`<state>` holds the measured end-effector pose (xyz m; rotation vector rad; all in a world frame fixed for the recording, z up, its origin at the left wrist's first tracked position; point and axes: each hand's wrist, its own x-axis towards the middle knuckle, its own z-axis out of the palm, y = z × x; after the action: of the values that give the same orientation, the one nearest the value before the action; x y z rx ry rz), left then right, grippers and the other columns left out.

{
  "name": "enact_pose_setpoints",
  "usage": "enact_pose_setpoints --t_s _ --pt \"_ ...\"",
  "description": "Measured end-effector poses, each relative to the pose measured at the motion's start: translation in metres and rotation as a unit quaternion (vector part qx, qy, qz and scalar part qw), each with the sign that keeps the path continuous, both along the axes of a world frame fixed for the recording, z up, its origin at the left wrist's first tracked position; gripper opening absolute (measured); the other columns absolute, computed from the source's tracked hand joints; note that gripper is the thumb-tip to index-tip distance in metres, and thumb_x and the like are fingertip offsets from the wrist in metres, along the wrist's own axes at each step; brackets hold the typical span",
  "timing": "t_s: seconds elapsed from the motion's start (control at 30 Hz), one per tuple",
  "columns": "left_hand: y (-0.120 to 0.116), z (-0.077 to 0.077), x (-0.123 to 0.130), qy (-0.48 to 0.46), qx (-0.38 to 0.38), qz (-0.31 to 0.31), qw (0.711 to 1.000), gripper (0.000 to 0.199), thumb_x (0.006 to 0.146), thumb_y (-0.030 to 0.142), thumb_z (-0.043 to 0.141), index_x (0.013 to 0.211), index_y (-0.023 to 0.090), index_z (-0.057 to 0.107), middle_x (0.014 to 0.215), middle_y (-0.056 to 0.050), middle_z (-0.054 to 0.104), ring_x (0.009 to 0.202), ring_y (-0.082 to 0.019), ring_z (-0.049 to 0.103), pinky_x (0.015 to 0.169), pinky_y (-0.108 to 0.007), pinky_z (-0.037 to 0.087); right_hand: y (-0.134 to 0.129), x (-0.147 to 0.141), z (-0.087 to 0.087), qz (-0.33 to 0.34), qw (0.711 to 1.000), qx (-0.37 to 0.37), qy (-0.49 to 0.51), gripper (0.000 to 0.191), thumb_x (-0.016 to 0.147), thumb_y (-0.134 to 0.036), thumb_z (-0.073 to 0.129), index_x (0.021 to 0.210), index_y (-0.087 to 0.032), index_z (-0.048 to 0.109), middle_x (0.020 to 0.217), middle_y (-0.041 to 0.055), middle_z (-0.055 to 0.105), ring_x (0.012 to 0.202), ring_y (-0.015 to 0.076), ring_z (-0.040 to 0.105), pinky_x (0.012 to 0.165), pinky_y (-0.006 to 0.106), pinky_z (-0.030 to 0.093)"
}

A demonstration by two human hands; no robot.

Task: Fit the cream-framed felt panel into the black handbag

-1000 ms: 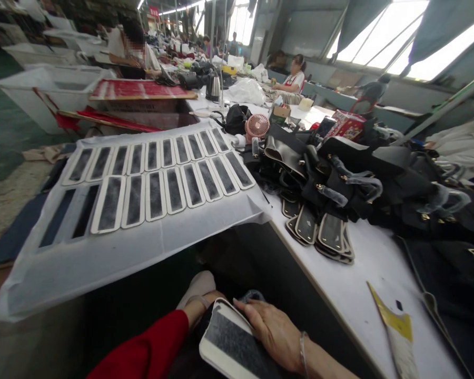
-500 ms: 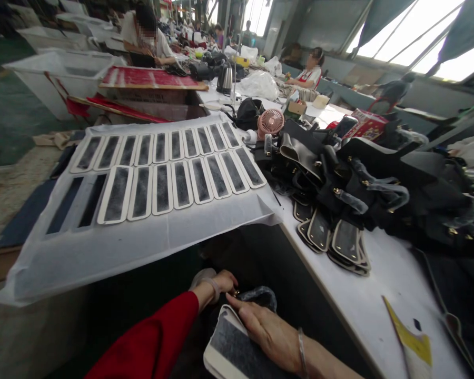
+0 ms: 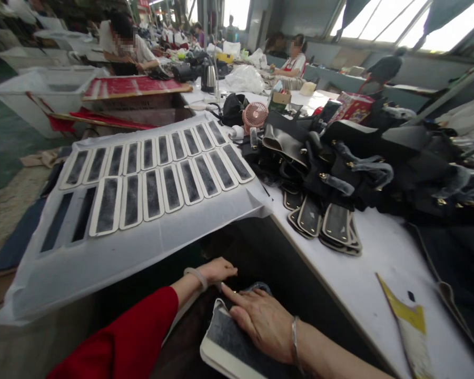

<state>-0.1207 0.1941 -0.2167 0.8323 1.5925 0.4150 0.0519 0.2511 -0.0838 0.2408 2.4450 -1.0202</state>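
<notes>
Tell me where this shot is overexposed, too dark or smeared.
Head view: the windows at upper right are blown out white. Head view: the area beyond the left hand and right hand is nearly black, with little detail. Head view: black material at the right edge looks smeared, while the pale-edged panels are fairly clear.

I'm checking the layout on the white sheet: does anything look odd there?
Yes: at the left end of the near row on the white sheet, two dark strips lack the pale borders the neighbouring panels have, breaking the pattern.
</notes>
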Motion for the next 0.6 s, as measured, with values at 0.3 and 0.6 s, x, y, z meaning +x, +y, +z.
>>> enact_pose_setpoints --t_s 0.3,0.6 --pt "-0.013 0.124 0.011 -0.032 0.068 -0.143 0.987 0.029 0.067 0.04 0.073 0.079 0.014 0.076 0.063 0.0 0.059 0.061 -0.011 0.048 0.056 -0.02 0.035 0.03 0.07 0.009 -0.056 0.997 -0.016 -0.042 0.055 0.1 -0.051 0.023 0.149 -0.03 0.036 0.136 0.016 0.056 0.12 0.0396 0.056 0.096 0.056 0.046" --pt "-0.005 0.136 0.016 0.018 0.099 -0.227 0.969 0.02 0.072 0.032 0.067 0.079 0.016 0.076 0.056 0.004 0.046 0.057 -0.009 0.04 0.051 -0.019 0.029 0.055 0.128 0.011 -0.109 0.991 -0.011 -0.078 0.054 0.098 -0.054 0.028 0.145 -0.033 0.044 0.126 0.0134 0.065 0.112 0.0377 0.063 0.095 0.054 0.048"
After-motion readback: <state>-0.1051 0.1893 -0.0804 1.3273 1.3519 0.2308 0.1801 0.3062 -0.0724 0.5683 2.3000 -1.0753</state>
